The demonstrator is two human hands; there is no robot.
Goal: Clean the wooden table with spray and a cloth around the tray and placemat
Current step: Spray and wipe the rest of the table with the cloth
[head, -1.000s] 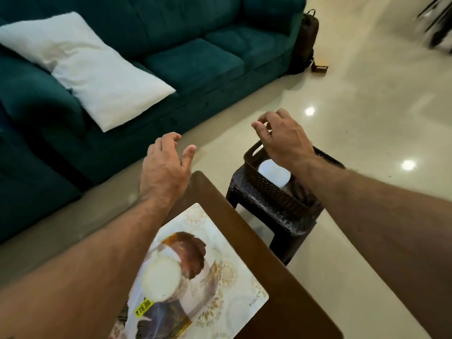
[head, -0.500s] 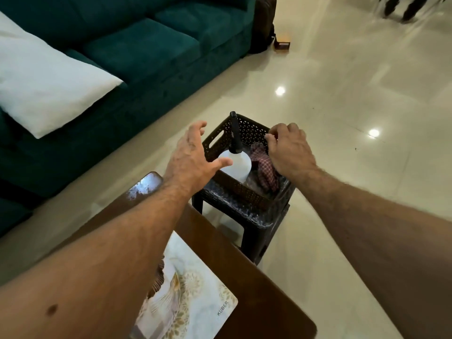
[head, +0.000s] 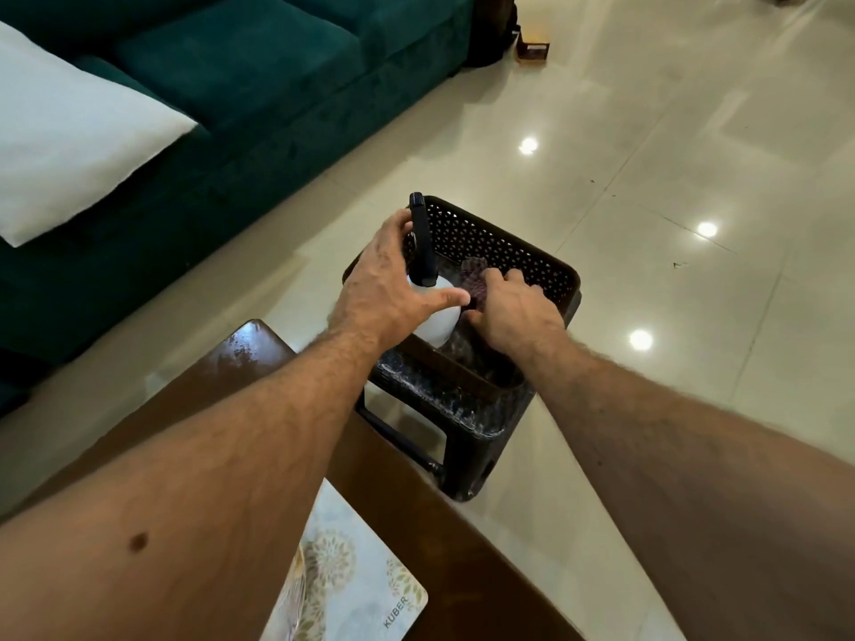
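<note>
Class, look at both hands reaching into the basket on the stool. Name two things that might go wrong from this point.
1. The left hand wraps the spray bottle near its black nozzle; a loose grip may let the bottle slip or squirt early.
2. The right hand is on the cloth inside the basket, which sits on a small stool; pulling both out at once might tip the basket.

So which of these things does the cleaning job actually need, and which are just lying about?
Part of the job:
- spray bottle, left hand closing round it
- cloth, right hand on it
- wooden table
- placemat

Just lying about:
- basket holding the supplies, on a dark stool
- green sofa
- white pillow
</note>
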